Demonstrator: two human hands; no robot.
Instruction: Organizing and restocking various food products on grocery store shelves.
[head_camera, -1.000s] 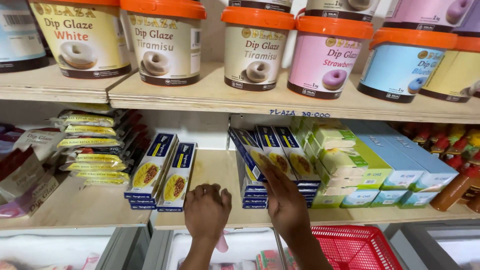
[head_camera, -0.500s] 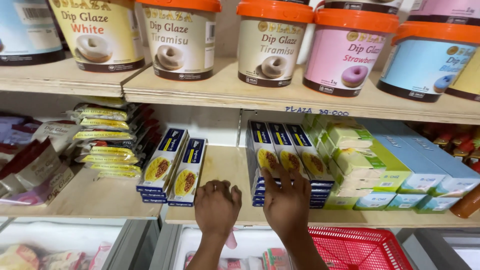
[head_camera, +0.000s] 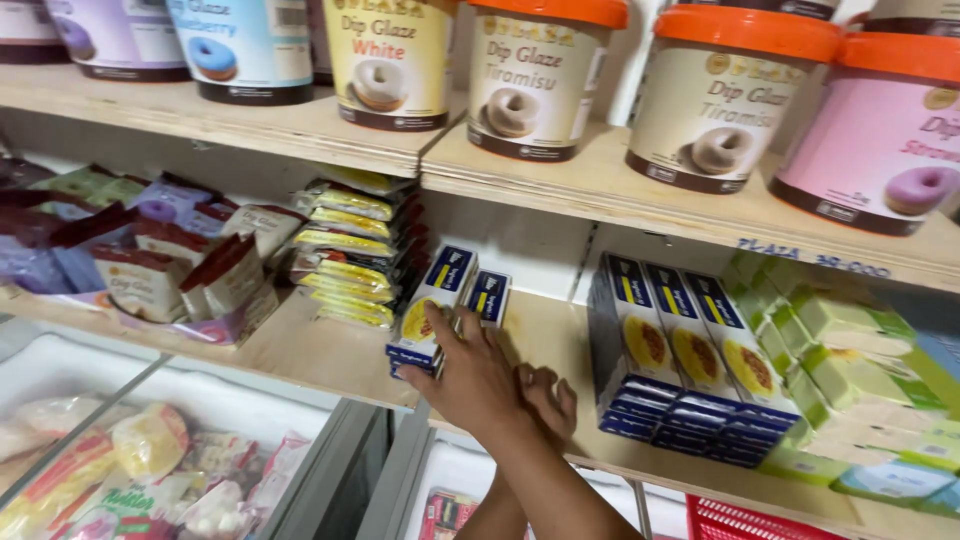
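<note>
Both hands have shifted left: right hand (head_camera: 478, 378) spread on blue boxes (head_camera: 437, 308), left hand (head_camera: 548, 400) seemingly loose.

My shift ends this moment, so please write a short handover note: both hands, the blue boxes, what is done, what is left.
Left hand: open, fingers spread on the small stack of blue boxes.
Right hand: open, flat on the wooden shelf, partly hidden under the left arm.
Large block of blue boxes: further right, beside the green boxes.
Done: both groups sit on the shelf.
Left: probably the small stack; nothing is gripped yet.
</note>
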